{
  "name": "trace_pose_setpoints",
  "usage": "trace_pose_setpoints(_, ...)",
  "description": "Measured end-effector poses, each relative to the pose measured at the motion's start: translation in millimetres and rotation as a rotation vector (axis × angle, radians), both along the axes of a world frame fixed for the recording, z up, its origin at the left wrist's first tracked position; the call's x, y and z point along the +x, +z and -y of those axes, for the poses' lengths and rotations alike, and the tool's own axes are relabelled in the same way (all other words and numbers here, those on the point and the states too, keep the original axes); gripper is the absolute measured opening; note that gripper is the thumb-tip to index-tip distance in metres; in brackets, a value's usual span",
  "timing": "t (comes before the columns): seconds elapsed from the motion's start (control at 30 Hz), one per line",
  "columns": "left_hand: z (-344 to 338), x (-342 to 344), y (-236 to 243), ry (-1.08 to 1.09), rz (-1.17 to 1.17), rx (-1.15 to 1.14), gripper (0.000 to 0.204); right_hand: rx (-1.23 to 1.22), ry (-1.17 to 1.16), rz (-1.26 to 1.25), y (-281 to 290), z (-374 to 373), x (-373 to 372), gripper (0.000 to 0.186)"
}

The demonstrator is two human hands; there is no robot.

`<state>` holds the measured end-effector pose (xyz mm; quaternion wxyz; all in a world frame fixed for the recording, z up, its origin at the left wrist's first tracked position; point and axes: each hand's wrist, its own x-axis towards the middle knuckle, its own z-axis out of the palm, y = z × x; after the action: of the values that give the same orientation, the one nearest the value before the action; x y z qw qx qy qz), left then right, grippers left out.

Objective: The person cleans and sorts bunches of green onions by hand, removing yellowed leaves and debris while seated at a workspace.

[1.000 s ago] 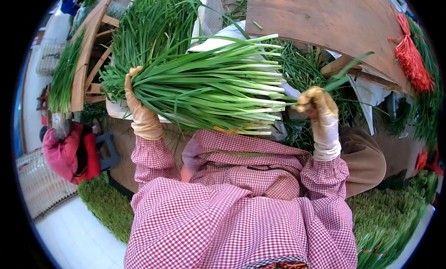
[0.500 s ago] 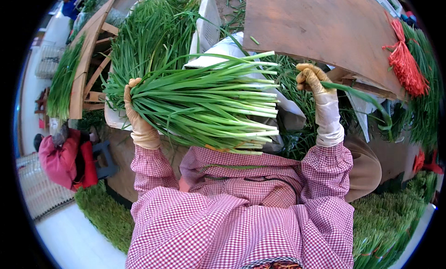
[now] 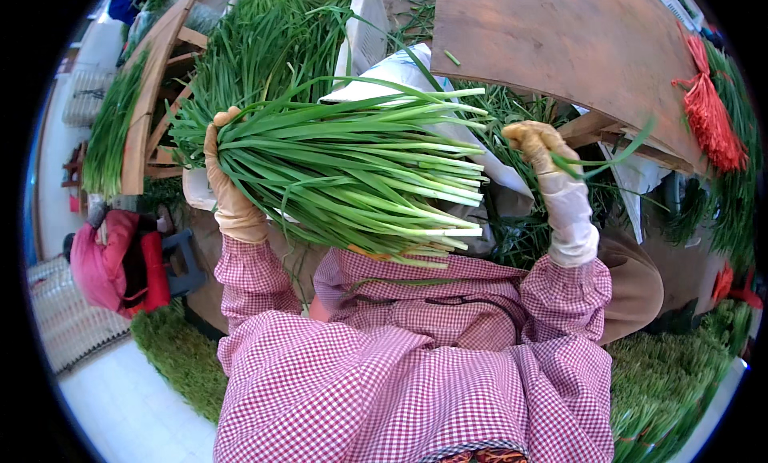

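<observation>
My gloved left hand (image 3: 226,175) is wrapped around the leafy end of a large bunch of garlic chives (image 3: 352,167). The bunch lies sideways in front of my chest, its pale cut stems fanned out to the right. Apart from those stems, on the right, my gloved right hand (image 3: 546,155) is raised with its fingers curled. A loose green chive leaf (image 3: 596,169) trails from its palm side, bent and pointing right; the exact grip on it is partly hidden.
Beyond the bunch stands a white crate (image 3: 364,31) heaped with chives. A brown wooden board (image 3: 560,43) is at the far right, with red ties (image 3: 712,115) hanging over its edge. A person in pink (image 3: 108,259) sits at the left. Bundled greens (image 3: 672,383) lie at the lower right.
The bunch and my left hand have shifted slightly left. My right hand has loosened and tipped a little, and the leaf trailing from it has swung upward.
</observation>
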<state>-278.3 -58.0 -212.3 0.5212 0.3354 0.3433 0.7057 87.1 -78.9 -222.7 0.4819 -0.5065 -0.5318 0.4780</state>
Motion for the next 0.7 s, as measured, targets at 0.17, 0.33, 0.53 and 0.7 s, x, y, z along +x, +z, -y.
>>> trace_pose_setpoints(0.17, -2.9, 16.1, 28.0, -0.007, -0.329, 0.137, 0.04, -0.332, 0.242, -0.473, -17.0, -12.5, -15.4, 0.039)
trace_pose_setpoints(0.33, -35.8, 23.3, 73.5, -0.038, -0.394, 0.249, 0.031, -0.081, 0.261, -0.706, -8.0, -29.5, -20.2, 0.03)
trace_pose_setpoints(0.53, -76.7, 39.1, 134.7, -0.238, -0.294, 0.377, 0.029, -0.1, 0.13, -0.838, 11.5, -38.9, 3.3, 0.028)
trace_pose_setpoints(0.7, -95.0, 64.3, 164.8, -0.288, -0.395, 0.443, 0.032, 0.011, -0.007, -0.697, -6.3, -25.2, 34.1, 0.031)
